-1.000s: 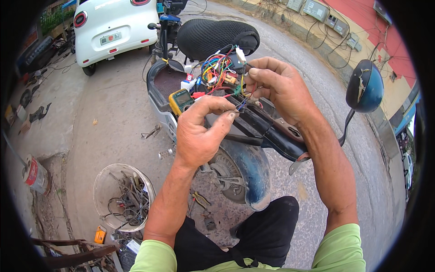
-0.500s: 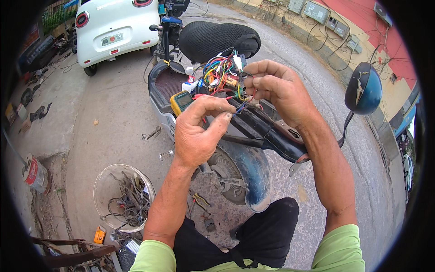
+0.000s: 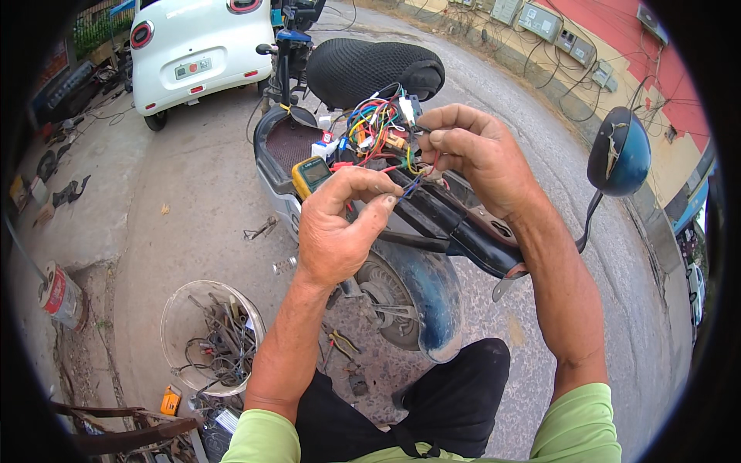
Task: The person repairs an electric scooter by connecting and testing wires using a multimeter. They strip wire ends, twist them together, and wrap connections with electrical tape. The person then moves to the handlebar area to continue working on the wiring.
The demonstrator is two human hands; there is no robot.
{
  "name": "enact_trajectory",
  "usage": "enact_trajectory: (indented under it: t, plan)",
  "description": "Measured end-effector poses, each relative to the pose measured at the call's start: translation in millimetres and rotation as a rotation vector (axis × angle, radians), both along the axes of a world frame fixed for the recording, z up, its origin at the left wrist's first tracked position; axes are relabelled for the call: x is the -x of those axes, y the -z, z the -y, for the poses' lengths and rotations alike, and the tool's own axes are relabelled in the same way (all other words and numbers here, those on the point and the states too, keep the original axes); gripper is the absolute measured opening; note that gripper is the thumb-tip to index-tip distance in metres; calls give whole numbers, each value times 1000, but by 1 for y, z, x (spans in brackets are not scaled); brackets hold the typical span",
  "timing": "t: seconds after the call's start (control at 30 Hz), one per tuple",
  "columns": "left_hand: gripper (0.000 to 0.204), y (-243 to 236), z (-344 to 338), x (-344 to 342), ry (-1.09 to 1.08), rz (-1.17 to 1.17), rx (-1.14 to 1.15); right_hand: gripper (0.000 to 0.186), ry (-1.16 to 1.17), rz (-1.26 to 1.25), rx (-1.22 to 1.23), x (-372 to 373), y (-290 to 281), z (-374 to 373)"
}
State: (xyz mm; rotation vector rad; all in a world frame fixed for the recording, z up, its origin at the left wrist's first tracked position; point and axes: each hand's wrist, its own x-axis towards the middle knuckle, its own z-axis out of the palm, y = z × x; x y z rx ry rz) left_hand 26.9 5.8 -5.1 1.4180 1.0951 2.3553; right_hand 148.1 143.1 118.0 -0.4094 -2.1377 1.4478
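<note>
The wiring bundle (image 3: pixel 374 127) is a loose tangle of red, yellow, green, blue and white strands with pale plugs, lying atop the scooter (image 3: pixel 432 217), by the edge of its black mesh seat (image 3: pixel 370 73). Left hand (image 3: pixel 340 220): palm turned inward, grip pinching thin dark blue wires (image 3: pixel 411 187). Right hand (image 3: pixel 482 158): wrist bent inward, fingers curled beside a red wire (image 3: pixel 437 160); whether its grip clasps it, I cannot tell.

Over there, the left hand (image 3: pixel 340 224) pinches blue wires (image 3: pixel 411 185); the right hand (image 3: pixel 482 160) is beside tangled multicoloured wiring (image 3: pixel 373 127) on the scooter (image 3: pixel 469 243), a yellow multimeter (image 3: pixel 312 174) at the footboard (image 3: pixel 289 145) edge.
</note>
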Motion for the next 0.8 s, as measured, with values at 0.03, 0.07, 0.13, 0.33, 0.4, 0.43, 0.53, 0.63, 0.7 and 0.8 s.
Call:
enact_trajectory:
  t: [0.03,0.07,0.13,0.33,0.4,0.43,0.53,0.63,0.7,0.8]
  plan:
    - [13,0,0,0,1,-2,0,30,-3,1,1,0,0,0]
    - [13,0,0,0,-1,-2,0,30,-6,2,3,0,0,-1]
    - [12,0,0,0,-5,-4,1,30,-7,3,4,0,0,0]
    - [13,-1,1,1,-11,-7,14,29,-8,-12,16,1,1,-2]
    - [13,-1,2,0,-16,-12,16,29,-5,-14,12,1,1,-2]
    - [13,-1,2,1,-19,-14,18,29,-1,-11,6,1,0,-2]
    - [12,0,1,2,-25,-22,-6,28,-10,3,-24,1,0,-3]
    - [10,-4,1,-3,24,94,-55,28,-41,4,-88,0,0,1]
    - [10,-8,3,-4,53,114,-50,28,-65,15,-131,-2,1,3]
    - [10,-7,3,-2,17,75,-63,27,-103,57,-151,-2,3,7]
